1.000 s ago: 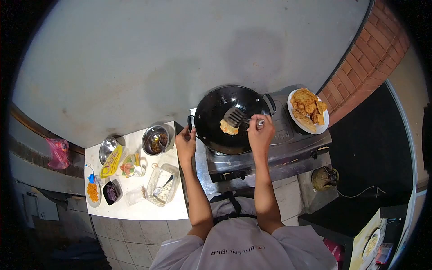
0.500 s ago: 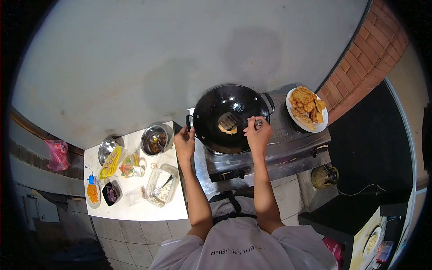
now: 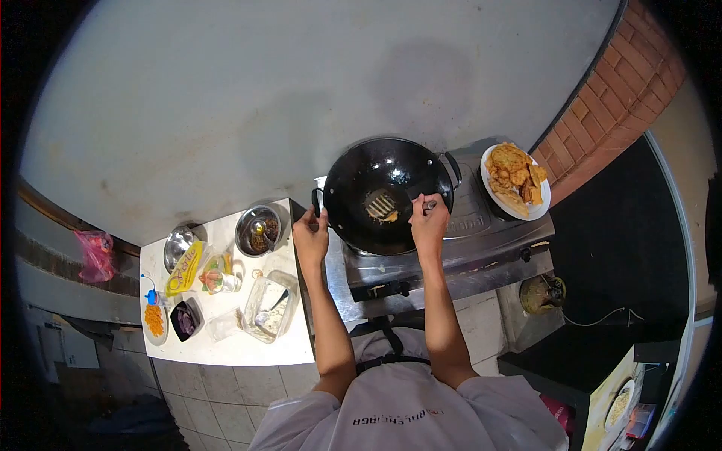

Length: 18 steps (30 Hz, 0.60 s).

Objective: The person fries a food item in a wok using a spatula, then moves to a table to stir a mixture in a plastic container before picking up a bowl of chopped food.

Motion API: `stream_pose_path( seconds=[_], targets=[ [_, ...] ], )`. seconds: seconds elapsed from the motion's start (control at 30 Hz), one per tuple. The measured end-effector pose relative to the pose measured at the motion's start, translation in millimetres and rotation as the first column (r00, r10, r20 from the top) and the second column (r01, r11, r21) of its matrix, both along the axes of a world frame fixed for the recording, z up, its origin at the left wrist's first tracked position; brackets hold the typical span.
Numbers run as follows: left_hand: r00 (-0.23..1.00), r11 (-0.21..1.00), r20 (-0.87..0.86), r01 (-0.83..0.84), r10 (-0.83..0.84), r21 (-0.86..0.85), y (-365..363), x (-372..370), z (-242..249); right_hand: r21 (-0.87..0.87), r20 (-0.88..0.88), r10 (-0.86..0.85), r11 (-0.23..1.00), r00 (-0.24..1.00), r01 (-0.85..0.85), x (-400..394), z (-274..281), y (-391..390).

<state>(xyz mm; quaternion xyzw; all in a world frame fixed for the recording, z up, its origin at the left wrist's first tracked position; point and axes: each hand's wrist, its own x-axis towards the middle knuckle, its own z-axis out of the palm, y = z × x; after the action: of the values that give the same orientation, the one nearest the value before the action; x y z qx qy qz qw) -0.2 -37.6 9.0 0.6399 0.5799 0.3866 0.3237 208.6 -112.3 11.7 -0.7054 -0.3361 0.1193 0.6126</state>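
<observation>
A black wok (image 3: 361, 169) sits on the stove. My left hand (image 3: 310, 234) is closed at the wok's left handle (image 3: 316, 198), with thumb and fingers pinching its lower end. In my right hand (image 3: 429, 224) is the handle of a slotted spatula (image 3: 380, 203), gripped over the wok's right side. The spatula's head lies low inside the wok, on top of a small golden piece of food (image 3: 390, 216). Most of that piece is hidden under the head, though some shows through the slots.
A white plate of fried food (image 3: 515, 180) stands on the stove's right side. The white table (image 3: 218, 352) at left bears metal bowls (image 3: 258, 231), a yellow packet (image 3: 185, 269), a clear container with white contents and a spoon (image 3: 269, 308), and orange pieces on a dish (image 3: 154, 322).
The spatula's head has tilted and shifted slightly over the food, so its slots look wider and paler. Both hands keep their holds.
</observation>
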Motion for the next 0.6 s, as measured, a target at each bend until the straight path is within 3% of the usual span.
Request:
stream_pose_path(
  seconds=[0.07,0.6],
  targets=[
    [0.996,0.997,0.089,-0.036,0.030,0.061,3,1,-8,0.044,0.055,-0.029,0.999,0.998,0.027,-1,-4,3],
    [0.996,0.998,0.085,-0.025,0.020,0.061,2,-1,-16,0.076,0.105,-0.028,0.997,0.994,0.020,-12,1,9]
  ],
)
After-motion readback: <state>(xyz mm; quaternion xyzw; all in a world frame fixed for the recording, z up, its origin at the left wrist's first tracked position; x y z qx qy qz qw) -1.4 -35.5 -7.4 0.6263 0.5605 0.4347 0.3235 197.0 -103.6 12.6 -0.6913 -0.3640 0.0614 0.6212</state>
